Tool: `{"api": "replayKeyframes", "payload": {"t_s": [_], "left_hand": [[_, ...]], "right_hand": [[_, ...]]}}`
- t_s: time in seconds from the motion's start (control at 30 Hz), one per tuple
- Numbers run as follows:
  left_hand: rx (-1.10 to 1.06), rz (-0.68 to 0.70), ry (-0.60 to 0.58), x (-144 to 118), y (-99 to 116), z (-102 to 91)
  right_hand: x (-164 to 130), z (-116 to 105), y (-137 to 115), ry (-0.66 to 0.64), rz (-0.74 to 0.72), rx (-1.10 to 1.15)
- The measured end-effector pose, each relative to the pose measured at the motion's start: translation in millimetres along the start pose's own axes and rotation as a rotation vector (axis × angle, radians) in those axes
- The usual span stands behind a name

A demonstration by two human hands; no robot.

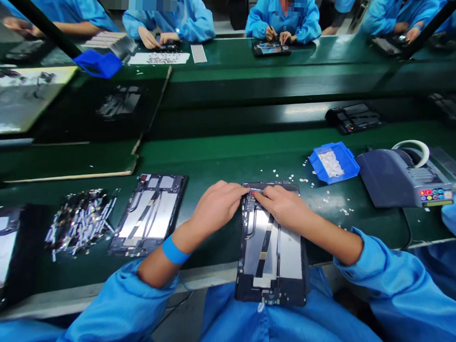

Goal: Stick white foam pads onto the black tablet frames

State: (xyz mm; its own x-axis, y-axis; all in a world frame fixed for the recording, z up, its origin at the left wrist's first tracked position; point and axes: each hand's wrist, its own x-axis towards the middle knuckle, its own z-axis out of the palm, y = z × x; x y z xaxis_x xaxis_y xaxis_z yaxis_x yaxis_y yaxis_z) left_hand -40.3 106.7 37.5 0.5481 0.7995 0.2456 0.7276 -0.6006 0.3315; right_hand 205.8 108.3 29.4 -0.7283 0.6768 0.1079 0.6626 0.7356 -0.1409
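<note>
In front of me an opened tablet [290, 248] lies with its bare inside facing up, its near end jutting past the table edge. My left hand [221, 203] reaches to its far left corner, fingers pressed together and fingertips touching there. Beside it, my right hand [281, 203] is closed over the top of the tablet, its fingertips close to a small red-lit part [252, 195]. Whatever either hand pinches is too small or hidden to make out. To the left lie a second opened tablet [140, 215] and a pile of thin strip-like parts [82, 221].
A blue bin [349, 171] of small white pieces stands right of the tablet, with pieces scattered nearby. Beyond it sits a tape dispenser [388, 179]. Another opened tablet [359, 118] lies farther back. A dark board [112, 162] borders the left. Co-workers [283, 23] sit opposite.
</note>
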Motion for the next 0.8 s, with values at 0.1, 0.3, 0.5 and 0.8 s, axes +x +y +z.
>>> {"api": "replayKeyframes", "payload": {"t_s": [0.1, 0.3, 0.5, 0.8], "left_hand": [[0.063, 0.029, -0.039, 1.1, 0.6, -1.1], [0.266, 0.033, -0.151, 7.0, 16.0, -0.6], [0.282, 0.024, -0.226, 5.8, 23.7, -7.8], [-0.422, -0.463, 0.172, -61.7, 38.9, 58.7]], "right_hand": [[0.5, 1.2, 1.5, -0.001, -0.017, 0.035], [2.0, 8.2, 14.3, 0.138, -0.002, 0.273], [-50.1, -15.3, 28.0, 0.478, 0.396, 0.346], [-68.0, 15.8, 11.5, 0.169, 0.502, 0.590]]}}
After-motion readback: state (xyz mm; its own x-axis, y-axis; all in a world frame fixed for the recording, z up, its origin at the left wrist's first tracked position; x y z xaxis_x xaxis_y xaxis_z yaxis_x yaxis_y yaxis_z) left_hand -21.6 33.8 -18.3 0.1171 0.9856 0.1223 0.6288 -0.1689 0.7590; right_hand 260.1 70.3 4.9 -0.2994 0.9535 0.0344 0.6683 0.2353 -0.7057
